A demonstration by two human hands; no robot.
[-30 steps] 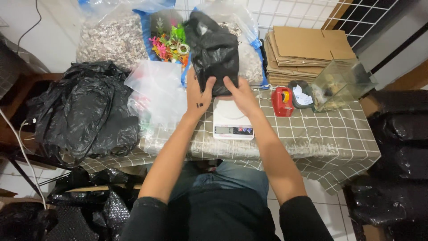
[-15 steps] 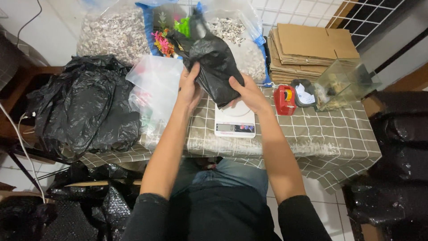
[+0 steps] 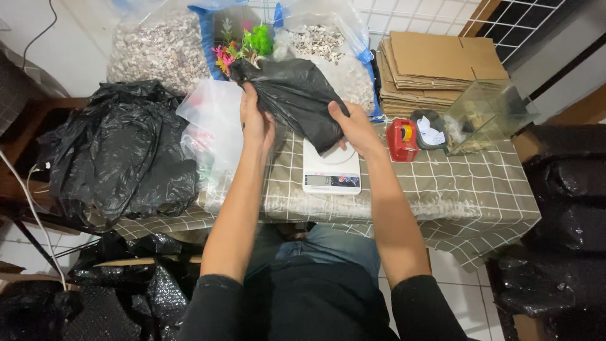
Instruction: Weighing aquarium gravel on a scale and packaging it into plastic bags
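Your table (image 3: pixel 442 189), under a grey checked cloth, carries everything here. At its left edge a large heap of crumpled black plastic bags (image 3: pixel 120 151) spills over the side. Along the back edge stand two big clear sacks of gravel, the left sack (image 3: pixel 158 50) near the back left corner and the right sack (image 3: pixel 328 47) towards the middle, with bright plastic plants (image 3: pixel 243 44) poking up between them. Near the back right corner lies a stack of flattened cardboard (image 3: pixel 435 69), and just in front of it, by the right edge, a small glass tank (image 3: pixel 489 117) sits tilted. A pile of clear plastic bags (image 3: pixel 211 136) rests left of centre, just beside your left forearm.

You hold a black plastic bag (image 3: pixel 297 101) up over the middle of the table, above the white kitchen scale (image 3: pixel 331 170), which stands near the front edge; whether the bag's low end touches the scale's platform you cannot tell. Your left hand (image 3: pixel 255 123) grips the bag's left side, fingers wrapped around it and pressed together. Your right hand (image 3: pixel 356 126) clasps the bag's right side, fingers curled onto the plastic with the thumb on top.

Right of the scale lie a red tape dispenser (image 3: pixel 402 139) and, touching it, a small dark dish (image 3: pixel 431 129) with something white inside.
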